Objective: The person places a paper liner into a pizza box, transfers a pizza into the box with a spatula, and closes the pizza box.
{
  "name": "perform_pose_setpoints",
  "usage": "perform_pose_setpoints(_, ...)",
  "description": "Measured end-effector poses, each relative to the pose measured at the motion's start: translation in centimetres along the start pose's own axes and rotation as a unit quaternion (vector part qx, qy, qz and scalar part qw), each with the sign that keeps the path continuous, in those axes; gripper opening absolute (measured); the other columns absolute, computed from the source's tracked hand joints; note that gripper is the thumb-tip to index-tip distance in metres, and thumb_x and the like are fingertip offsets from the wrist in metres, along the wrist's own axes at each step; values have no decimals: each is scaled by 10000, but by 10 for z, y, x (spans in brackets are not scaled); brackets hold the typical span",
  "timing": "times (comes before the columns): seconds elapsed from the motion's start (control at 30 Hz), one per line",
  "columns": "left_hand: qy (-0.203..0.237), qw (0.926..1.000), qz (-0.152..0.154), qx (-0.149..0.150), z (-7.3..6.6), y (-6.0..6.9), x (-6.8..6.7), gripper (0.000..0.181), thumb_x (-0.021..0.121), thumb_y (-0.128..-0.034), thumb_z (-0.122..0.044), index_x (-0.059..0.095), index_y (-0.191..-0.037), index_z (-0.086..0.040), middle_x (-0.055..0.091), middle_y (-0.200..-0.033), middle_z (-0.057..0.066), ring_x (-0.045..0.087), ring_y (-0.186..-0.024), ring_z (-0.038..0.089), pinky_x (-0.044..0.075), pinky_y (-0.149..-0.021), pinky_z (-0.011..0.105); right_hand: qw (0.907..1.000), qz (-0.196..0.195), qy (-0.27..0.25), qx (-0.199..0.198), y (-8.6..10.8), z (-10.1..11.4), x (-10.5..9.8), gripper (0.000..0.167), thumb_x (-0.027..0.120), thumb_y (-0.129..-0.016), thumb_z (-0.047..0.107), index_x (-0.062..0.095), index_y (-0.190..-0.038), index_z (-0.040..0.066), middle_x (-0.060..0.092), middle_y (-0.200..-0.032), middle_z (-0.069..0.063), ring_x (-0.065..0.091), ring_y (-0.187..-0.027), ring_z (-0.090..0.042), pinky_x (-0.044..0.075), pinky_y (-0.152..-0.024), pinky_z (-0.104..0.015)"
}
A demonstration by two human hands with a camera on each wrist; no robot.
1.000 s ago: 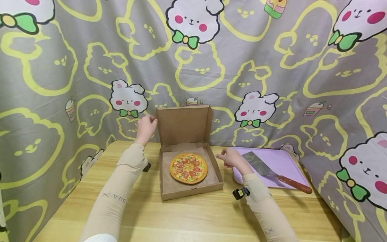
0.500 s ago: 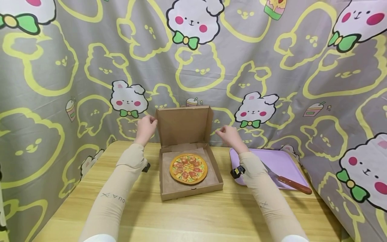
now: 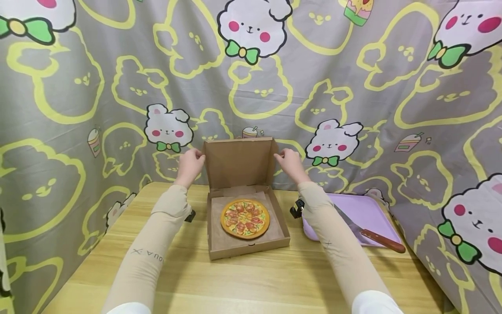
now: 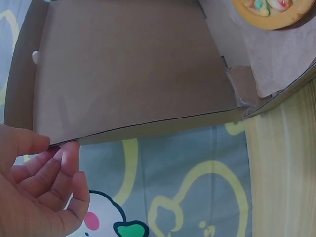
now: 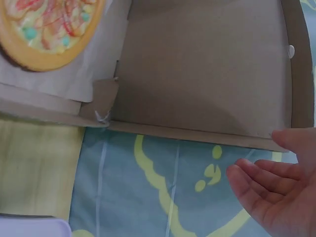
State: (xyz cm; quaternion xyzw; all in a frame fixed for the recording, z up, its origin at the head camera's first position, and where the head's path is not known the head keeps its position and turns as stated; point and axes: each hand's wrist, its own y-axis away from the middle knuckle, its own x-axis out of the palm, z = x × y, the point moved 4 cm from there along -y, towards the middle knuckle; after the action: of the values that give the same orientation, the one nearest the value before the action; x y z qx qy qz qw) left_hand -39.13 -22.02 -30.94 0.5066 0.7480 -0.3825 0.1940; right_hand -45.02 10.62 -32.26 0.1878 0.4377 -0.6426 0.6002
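Note:
An open cardboard pizza box (image 3: 251, 250) stands on the table with its lid (image 3: 240, 163) raised at the back. Inside, a round pizza (image 3: 245, 219) lies on brown paper (image 3: 218, 205). My left hand (image 3: 190, 166) pinches the lid's left edge between thumb and fingers, plainest in the left wrist view. At the lid's right edge is my right hand (image 3: 292, 165). In the right wrist view its thumb (image 5: 291, 140) is at the lid's rim, while the loosely bent fingers (image 5: 259, 185) stay below, apart from the cardboard.
Right of the box, a purple tray (image 3: 362, 209) carries a spatula with a wooden handle (image 3: 382, 240), its blade partly hidden by my right sleeve. A grey patterned curtain (image 3: 259, 100) hangs close behind the lid. The wooden table (image 3: 243, 283) extends in front of the box.
My right hand has risen from beside the tray and moved left to the lid's right edge. The left hand keeps its pinch, and the box and pizza stay put.

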Motion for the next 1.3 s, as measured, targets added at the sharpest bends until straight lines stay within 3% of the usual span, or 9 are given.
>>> perform_pose_setpoints(0.07,-40,10000,29,13,-1,0,-1,266,530,-965,-173,633,-1071,47,683,-1040,230,633,-919,365,523,-831,464,10000,-68,35,15,-4,5,0,351,553,-988,280,653,-1102,-36,696,-1082,-203,666,-948,-338,546,-834,-446)
perform_pose_setpoints(0.3,-139,9998,137,71,-1,0,-2,246,529,-972,-177,637,-1042,33,688,-1018,223,635,-887,357,526,-797,456,9996,-188,176,151,-11,15,2,254,556,-988,227,669,-956,1,690,-908,-162,606,-764,-272,504,-671,-377)
perform_pose_setpoints(0.47,-236,9996,161,60,0,-2,-1,230,530,-980,-176,636,-1024,24,690,-997,215,637,-857,343,527,-764,445,9992,-325,207,142,-13,17,4,227,571,-975,185,662,-863,10,665,-822,-141,574,-708,-254,465,-624,-343)
perform_pose_setpoints(0.73,-426,9989,-7,174,-4,-12,-2,220,540,-967,-169,639,-991,26,694,-979,222,638,-863,373,508,-792,486,9975,-698,128,-52,-19,20,0,346,543,-956,86,486,-616,60,521,-617,-79,495,-612,-247,371,-558,-310)
perform_pose_setpoints(1.07,-550,9984,63,70,-9,-24,-7,235,523,-974,-155,644,-1049,31,689,-1052,227,647,-901,369,521,-808,492,9966,-810,144,-50,-25,25,-7,253,535,-946,83,616,-714,25,652,-738,-142,590,-674,-274,450,-607,-352)
perform_pose_setpoints(1.3,-574,9982,53,135,-11,-21,-8,225,541,-966,-167,648,-1022,23,697,-1028,217,651,-887,363,521,-795,484,9958,-868,189,-232,-22,29,-7,330,554,-926,72,482,-604,76,526,-610,-68,500,-604,-240,381,-568,-319)
